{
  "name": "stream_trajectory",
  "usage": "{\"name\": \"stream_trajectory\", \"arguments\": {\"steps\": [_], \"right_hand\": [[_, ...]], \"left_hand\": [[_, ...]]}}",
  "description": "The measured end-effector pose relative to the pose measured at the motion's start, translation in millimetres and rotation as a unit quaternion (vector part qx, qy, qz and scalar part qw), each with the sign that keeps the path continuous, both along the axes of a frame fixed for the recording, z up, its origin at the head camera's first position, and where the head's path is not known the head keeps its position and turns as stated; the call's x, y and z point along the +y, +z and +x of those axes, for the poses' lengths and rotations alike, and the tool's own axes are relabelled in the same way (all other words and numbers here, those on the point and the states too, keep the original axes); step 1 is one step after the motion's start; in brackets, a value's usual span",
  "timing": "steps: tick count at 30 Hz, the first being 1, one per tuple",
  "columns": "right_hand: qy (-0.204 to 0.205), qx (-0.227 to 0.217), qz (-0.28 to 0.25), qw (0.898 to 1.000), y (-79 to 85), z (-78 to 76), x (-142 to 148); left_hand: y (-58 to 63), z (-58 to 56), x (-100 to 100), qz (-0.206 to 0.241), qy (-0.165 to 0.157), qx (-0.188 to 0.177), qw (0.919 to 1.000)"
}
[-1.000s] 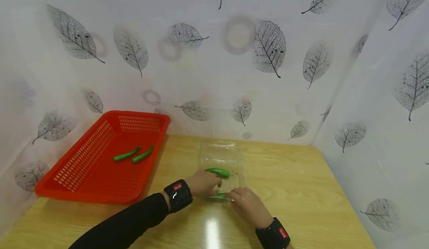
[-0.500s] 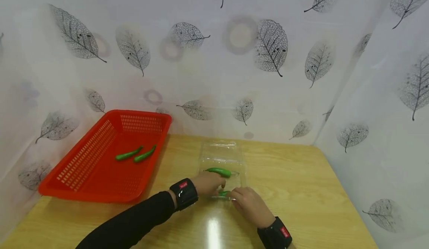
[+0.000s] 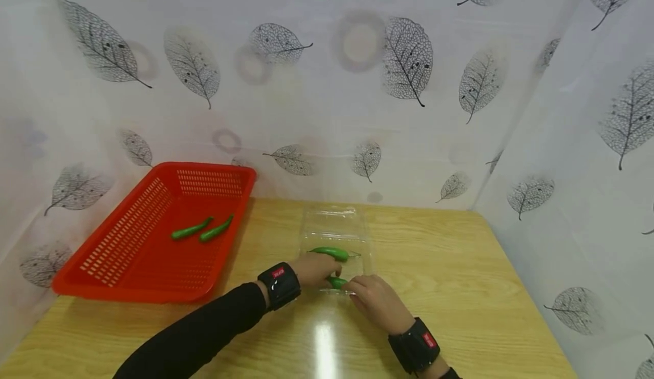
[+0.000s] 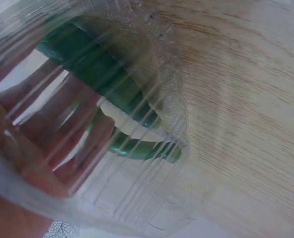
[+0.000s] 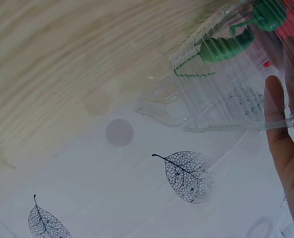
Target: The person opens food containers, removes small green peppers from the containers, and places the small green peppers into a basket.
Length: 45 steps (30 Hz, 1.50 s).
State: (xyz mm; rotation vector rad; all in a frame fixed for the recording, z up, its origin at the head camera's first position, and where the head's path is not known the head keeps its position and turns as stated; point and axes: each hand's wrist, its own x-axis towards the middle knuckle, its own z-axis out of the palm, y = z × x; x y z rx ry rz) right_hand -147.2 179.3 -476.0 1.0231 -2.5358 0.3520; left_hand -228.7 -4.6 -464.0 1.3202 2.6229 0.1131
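- Nearer green pepper point(image 3: 335, 283) lies inside the clear container point(image 3: 367, 249), between left hand point(image 3: 311, 269) and right hand point(image 3: 379, 302), probably walled against rolling.
- Left hand reaches in to it; grip unclear.
- Right hand meets the rim point(image 3: 331, 292), likely for steadiness; hold unclear.

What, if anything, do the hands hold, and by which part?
The right hand seems to pinch the clear container by its near rim; whether the left hand holds the near pepper is unclear.
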Motion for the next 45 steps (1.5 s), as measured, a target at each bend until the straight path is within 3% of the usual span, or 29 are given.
{"name": "stream_trajectory", "arguments": {"steps": [10,23,33,45], "right_hand": [[-0.002,0.002,0.004,1.0,0.3,-0.4,0.4],[0.0,-0.007,0.003,1.0,-3.0,-1.4,1.2],[0.003,0.004,0.002,1.0,-1.0,-1.4,0.4],[0.011,0.007,0.002,1.0,1.2,-0.4,-0.6]], "left_hand": [[-7.4,0.2,3.7,0.006,-0.031,0.06,0.9977],[-12.5,-3.6,9.4,0.017,-0.032,0.023,0.9991],[-9.6,-6.9,7.4,0.008,-0.012,0.01,0.9998],[-4.9,-3.9,4.6,0.01,-0.021,0.03,0.9993]]}}
